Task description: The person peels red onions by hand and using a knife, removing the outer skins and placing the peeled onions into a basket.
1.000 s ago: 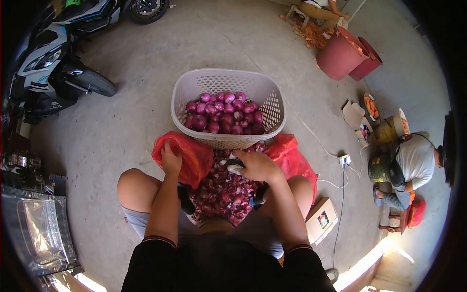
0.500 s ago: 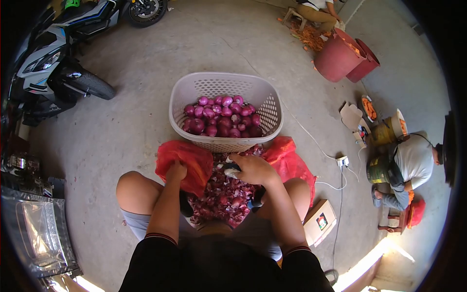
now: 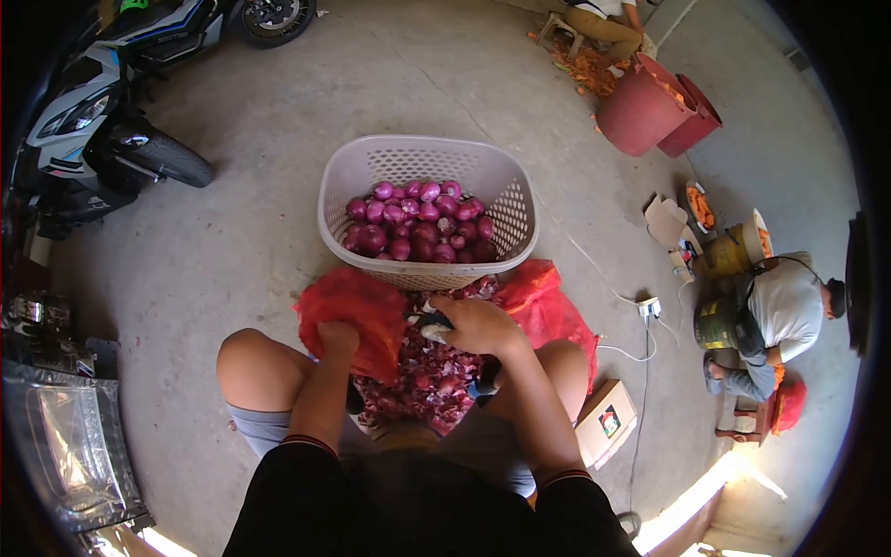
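My left hand [image 3: 339,337] reaches into the mouth of a red mesh bag [image 3: 376,311]; its fingers are hidden in there. My right hand [image 3: 475,325] is over a pile of onion skins [image 3: 422,385] between my legs. Its fingers are curled around something dark and whitish that I cannot make out. Just ahead of both hands stands a pale plastic basket [image 3: 522,209], partly filled with purple-red onions [image 3: 422,223]. A second red mesh bag [image 3: 552,311] lies to the right of my right hand.
Motorcycles [image 3: 88,121] are parked at the left. On the right, a power strip [image 3: 649,306] with cables and a flat cardboard box [image 3: 608,422] lie on the floor. A seated person [image 3: 789,302] is beside buckets. Red tubs [image 3: 645,107] and another person are at the far right.
My left hand has gone deeper into the red mesh bag, and the bag has shifted slightly. My right hand has moved slightly left and down, its fingers still curled.
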`<act>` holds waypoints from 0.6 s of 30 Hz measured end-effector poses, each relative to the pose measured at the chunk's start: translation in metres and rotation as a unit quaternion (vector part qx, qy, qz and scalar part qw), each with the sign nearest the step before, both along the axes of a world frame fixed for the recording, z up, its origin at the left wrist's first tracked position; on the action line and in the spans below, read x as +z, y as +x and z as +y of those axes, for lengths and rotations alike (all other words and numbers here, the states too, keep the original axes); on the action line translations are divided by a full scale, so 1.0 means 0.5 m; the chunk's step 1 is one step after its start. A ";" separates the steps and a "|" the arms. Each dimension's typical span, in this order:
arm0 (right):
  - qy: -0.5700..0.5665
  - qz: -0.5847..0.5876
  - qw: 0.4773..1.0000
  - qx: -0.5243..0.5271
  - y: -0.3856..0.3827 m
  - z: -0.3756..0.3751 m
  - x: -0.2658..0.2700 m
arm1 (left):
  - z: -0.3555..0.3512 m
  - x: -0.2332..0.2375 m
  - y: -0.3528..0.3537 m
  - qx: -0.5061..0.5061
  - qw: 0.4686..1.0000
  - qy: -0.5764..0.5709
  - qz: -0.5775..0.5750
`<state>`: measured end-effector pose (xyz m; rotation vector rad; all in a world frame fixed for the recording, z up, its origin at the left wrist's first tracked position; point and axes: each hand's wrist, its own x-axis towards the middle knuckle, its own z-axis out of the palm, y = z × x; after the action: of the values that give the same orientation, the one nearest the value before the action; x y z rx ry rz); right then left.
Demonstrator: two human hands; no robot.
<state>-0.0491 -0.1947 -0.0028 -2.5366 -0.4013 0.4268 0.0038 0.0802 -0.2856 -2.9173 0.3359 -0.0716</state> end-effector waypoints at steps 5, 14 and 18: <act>-0.001 0.002 1.000 0.002 0.002 0.000 -0.009 | 0.012 -0.001 0.011 0.039 0.990 0.033 0.132; 0.004 0.017 1.000 0.012 0.004 0.010 0.012 | -0.024 0.033 0.027 0.008 0.929 -0.108 0.354; 0.007 0.005 1.000 0.009 0.002 0.008 0.001 | -0.028 -0.029 0.023 0.014 0.934 -0.143 0.327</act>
<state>-0.0480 -0.1909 -0.0023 -2.5191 -0.4229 0.4411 0.0152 0.0660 -0.2999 -3.1423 0.4066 0.9465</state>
